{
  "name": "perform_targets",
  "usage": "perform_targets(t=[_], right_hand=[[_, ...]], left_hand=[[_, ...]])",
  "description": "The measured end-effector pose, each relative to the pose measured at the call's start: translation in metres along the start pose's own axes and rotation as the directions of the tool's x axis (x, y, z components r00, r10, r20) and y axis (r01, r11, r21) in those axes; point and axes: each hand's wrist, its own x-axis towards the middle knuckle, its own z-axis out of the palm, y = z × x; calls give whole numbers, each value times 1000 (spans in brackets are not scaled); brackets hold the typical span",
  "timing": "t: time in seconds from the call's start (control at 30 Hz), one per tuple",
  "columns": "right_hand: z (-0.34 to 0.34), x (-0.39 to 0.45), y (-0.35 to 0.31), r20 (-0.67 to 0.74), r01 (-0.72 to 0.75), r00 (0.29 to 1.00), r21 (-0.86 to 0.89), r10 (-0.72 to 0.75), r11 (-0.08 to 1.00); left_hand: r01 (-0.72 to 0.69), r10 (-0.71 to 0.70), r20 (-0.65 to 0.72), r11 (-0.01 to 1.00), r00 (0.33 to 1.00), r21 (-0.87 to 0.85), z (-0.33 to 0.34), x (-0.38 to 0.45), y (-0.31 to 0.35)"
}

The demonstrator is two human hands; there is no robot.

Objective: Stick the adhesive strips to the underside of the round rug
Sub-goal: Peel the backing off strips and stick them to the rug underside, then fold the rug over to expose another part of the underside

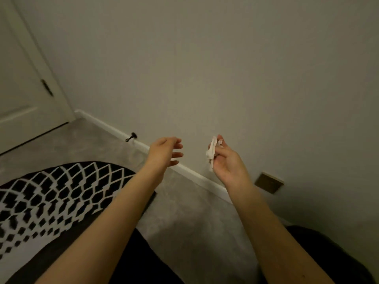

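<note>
Partly hidden: rug [51,193] behind forearm [114,212].

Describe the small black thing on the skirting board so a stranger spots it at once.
Start at the white door on the left and follow the white skirting board rightward along the wall. Before the left hand, a short black door stopper juts out, the only dark thing on it.

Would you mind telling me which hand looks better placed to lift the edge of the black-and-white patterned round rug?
Probably the left. The left hand is open, holds nothing and hovers nearer the black-and-white patterned round rug. The right hand pinches crumpled white adhesive strips, farther from the rug.
</note>
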Motion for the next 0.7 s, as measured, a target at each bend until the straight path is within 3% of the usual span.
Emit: perform_targets(t=[0.17,0.27,0.33,0.43,0.57,0.7], right_hand=[[-71,-50,-46,-212,219,947,-128,-242,967],[-131,-74,-63,-317,245,855,-450,-410,859],[-177,-93,-69,-456,203,739,-552,-496,809],[-233,-117,-77,-634,135,566,-559,-527,818],[-278,-142,-80,-699,68,480,-573,-530,816],[-303,-151,-78,-740,43,443,-545,-505,837]], left_hand=[[39,-54,228,997,972,67,88,-41,-21],[53,-106,387,988,916,145,130,-65,-37],[50,-153,481,974,864,220,151,-79,-48],[61,-203,553,963,808,264,174,-92,-61],[91,-260,572,947,778,307,199,-111,-82],[115,-321,583,925,747,362,214,-125,-98]])
